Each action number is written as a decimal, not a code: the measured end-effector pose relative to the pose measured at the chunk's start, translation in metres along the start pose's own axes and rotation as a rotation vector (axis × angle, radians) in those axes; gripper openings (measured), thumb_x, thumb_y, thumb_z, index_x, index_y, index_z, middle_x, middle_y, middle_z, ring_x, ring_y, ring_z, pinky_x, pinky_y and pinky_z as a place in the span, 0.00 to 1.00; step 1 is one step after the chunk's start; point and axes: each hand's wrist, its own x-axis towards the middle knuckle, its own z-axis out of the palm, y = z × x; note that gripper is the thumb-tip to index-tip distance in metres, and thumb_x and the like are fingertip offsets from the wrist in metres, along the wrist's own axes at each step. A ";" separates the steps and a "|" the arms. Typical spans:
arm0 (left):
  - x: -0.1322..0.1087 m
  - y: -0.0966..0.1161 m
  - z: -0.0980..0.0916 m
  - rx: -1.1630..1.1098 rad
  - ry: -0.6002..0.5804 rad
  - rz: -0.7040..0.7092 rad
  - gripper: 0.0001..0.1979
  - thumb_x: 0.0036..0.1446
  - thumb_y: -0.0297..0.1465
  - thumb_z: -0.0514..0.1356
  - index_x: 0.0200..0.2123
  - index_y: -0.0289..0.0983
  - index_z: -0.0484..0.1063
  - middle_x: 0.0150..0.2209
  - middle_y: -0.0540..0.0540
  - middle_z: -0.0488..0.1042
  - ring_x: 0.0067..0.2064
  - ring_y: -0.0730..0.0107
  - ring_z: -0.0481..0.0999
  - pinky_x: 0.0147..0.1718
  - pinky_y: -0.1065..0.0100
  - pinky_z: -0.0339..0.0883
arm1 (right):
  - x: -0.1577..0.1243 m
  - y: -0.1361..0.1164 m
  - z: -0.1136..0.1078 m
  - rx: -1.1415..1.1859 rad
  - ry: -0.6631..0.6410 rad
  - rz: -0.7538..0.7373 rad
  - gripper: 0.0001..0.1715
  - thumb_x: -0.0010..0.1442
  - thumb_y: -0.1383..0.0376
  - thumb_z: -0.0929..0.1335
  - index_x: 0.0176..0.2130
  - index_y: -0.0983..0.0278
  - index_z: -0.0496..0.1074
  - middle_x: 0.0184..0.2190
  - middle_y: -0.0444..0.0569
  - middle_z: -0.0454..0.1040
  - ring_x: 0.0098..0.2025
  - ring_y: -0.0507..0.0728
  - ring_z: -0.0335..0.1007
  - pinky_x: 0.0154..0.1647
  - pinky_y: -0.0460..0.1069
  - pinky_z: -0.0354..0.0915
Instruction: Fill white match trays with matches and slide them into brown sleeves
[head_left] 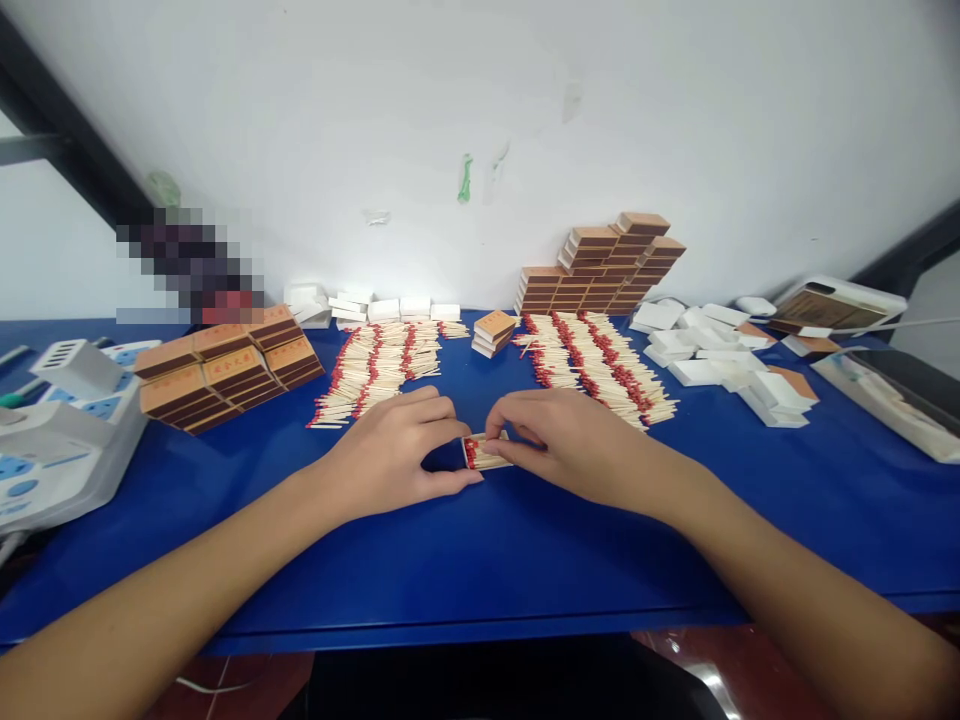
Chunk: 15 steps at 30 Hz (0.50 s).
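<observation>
A small matchbox tray [464,455] lies on the blue table in front of me, with red-tipped matches [486,457] inside it. My left hand [397,445] holds the tray's left end between thumb and fingers. Over the tray, my right hand [566,440] is closed in a pinch on matches; its fingertips partly cover the tray. Loose matches spread behind both hands, in a left pile [382,365] and a right pile [600,370]. Between these piles stands a short stack of matchboxes [493,333].
Matchboxes are piled in steps [600,275] against the wall. Bundled matchboxes [225,365] lie at left beside a white power strip [90,420]. White trays [697,340] are heaped at right, near a phone [840,302]. More white trays [386,309] line the wall. The table's front edge [480,632] is near me.
</observation>
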 end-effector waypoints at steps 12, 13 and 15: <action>-0.001 -0.001 -0.001 -0.005 0.015 -0.001 0.16 0.66 0.43 0.67 0.46 0.35 0.82 0.38 0.44 0.80 0.40 0.63 0.77 0.39 0.62 0.71 | -0.017 0.064 -0.039 -0.187 0.172 0.211 0.14 0.69 0.56 0.68 0.38 0.59 0.80 0.23 0.44 0.71 0.26 0.55 0.66 0.31 0.50 0.56; -0.002 -0.001 -0.001 -0.006 0.012 -0.003 0.16 0.66 0.43 0.67 0.46 0.36 0.82 0.38 0.44 0.80 0.40 0.63 0.77 0.39 0.62 0.71 | -0.020 0.074 -0.044 -0.210 0.142 0.246 0.14 0.68 0.55 0.69 0.37 0.59 0.81 0.22 0.44 0.69 0.25 0.55 0.64 0.29 0.50 0.54; -0.002 -0.001 -0.001 -0.006 0.004 -0.011 0.16 0.67 0.43 0.67 0.46 0.36 0.82 0.38 0.44 0.80 0.41 0.63 0.77 0.39 0.63 0.71 | -0.024 0.090 -0.049 -0.207 0.071 0.260 0.15 0.67 0.53 0.69 0.37 0.58 0.81 0.20 0.42 0.66 0.24 0.54 0.61 0.27 0.50 0.52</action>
